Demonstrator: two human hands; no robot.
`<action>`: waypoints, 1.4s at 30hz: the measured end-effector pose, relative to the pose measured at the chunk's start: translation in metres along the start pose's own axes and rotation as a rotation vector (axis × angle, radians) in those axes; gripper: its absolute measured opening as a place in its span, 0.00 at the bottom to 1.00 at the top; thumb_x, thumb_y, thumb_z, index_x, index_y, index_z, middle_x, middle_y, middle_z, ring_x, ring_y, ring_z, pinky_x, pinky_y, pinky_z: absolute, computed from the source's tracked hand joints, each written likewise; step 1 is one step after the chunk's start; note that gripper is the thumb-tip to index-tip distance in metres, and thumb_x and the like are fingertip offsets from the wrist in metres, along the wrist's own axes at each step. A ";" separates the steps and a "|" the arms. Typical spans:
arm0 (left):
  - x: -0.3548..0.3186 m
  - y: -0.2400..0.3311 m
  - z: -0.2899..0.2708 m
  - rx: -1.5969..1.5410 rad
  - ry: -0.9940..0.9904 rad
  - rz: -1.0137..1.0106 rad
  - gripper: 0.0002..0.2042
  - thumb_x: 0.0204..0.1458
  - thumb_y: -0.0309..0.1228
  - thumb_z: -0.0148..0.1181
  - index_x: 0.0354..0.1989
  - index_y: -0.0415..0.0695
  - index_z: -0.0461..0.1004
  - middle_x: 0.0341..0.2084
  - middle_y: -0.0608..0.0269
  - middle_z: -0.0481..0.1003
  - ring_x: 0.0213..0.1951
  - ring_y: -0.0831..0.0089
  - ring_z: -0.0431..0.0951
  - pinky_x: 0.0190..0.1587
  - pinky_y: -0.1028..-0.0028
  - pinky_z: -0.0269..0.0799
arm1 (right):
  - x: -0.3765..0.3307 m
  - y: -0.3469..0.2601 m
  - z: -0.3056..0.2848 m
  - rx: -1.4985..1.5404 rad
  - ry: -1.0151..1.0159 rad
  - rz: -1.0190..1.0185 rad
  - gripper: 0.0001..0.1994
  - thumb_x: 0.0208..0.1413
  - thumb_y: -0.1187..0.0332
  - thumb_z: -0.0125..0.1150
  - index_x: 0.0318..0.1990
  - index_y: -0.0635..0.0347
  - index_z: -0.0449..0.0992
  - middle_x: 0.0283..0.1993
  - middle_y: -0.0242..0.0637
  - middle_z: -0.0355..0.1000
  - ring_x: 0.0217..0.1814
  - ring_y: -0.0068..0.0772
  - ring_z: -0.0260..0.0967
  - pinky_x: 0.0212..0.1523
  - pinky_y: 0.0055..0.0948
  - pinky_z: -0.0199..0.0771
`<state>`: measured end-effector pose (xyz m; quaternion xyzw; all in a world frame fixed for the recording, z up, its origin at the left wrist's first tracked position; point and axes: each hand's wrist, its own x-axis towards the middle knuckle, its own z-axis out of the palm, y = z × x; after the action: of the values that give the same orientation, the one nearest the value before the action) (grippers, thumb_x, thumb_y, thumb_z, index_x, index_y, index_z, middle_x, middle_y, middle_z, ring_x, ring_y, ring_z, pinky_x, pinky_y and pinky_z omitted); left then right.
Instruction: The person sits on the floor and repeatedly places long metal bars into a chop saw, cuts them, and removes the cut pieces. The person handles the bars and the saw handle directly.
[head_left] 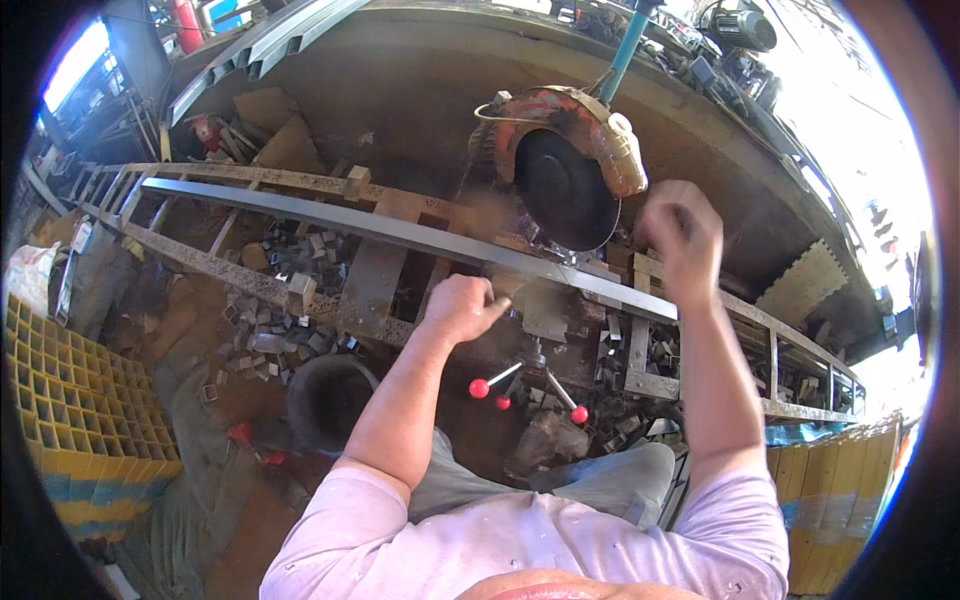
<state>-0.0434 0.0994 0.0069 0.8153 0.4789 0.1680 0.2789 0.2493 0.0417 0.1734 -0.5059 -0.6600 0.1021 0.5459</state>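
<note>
A long grey steel bar (330, 222) lies across a rusty metal frame (250, 283) and runs under a chop saw. The saw's dark round blade (565, 190) sits raised under an orange, worn guard (590, 120). My left hand (462, 305) is closed on the near edge of the bar, just left of the blade. My right hand (682, 235) is up in the air to the right of the blade, blurred, with its fingers curled and nothing visible in it. Below my left hand, metal levers with red ball knobs (480, 388) stick out.
Several short metal offcuts (300, 250) lie heaped under the frame. Yellow grid crates (70, 400) stand at the left, yellow boards (830, 500) at the lower right. A dark round tub (325, 395) sits by my left arm. More steel profiles (280, 40) lie at the far side.
</note>
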 end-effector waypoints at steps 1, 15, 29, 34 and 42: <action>-0.006 0.004 0.002 0.005 -0.099 0.006 0.22 0.56 0.53 0.69 0.33 0.44 0.87 0.32 0.47 0.85 0.40 0.49 0.86 0.48 0.54 0.82 | -0.053 0.003 0.003 -0.131 -0.117 0.187 0.08 0.64 0.71 0.67 0.47 0.62 0.82 0.35 0.35 0.79 0.36 0.24 0.74 0.40 0.27 0.77; -0.086 0.051 0.076 0.367 -0.321 -0.200 0.20 0.52 0.48 0.72 0.42 0.44 0.88 0.42 0.49 0.86 0.48 0.51 0.87 0.53 0.57 0.83 | -0.303 0.105 0.055 0.228 -0.388 1.186 0.26 0.70 0.49 0.62 0.35 0.70 0.83 0.27 0.45 0.79 0.31 0.39 0.79 0.35 0.43 0.78; -0.080 -0.037 0.158 0.157 -0.188 -0.370 0.18 0.50 0.41 0.70 0.46 0.44 0.86 0.48 0.43 0.84 0.54 0.48 0.83 0.58 0.53 0.80 | -0.234 0.017 0.093 -0.464 -0.586 0.846 0.24 0.65 0.50 0.64 0.43 0.68 0.87 0.50 0.58 0.83 0.56 0.59 0.82 0.57 0.48 0.83; -0.076 -0.052 0.240 -0.290 -0.227 -0.644 0.20 0.59 0.49 0.64 0.46 0.44 0.82 0.41 0.52 0.84 0.42 0.56 0.84 0.44 0.58 0.82 | -0.206 -0.004 0.082 -0.192 -0.778 0.779 0.32 0.67 0.36 0.57 0.43 0.61 0.88 0.46 0.56 0.84 0.53 0.60 0.81 0.59 0.49 0.80; -0.071 -0.032 0.299 -1.031 -0.644 -0.848 0.14 0.66 0.45 0.64 0.34 0.49 0.78 0.26 0.68 0.77 0.27 0.75 0.77 0.34 0.62 0.85 | -0.156 0.127 -0.050 -0.993 -0.340 0.434 0.28 0.57 0.51 0.73 0.63 0.50 0.80 0.66 0.40 0.76 0.72 0.48 0.69 0.70 0.48 0.71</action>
<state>0.0619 -0.0385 -0.2487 0.3348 0.5075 0.0021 0.7940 0.3442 -0.0416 0.0090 -0.8025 -0.5883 -0.0306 0.0949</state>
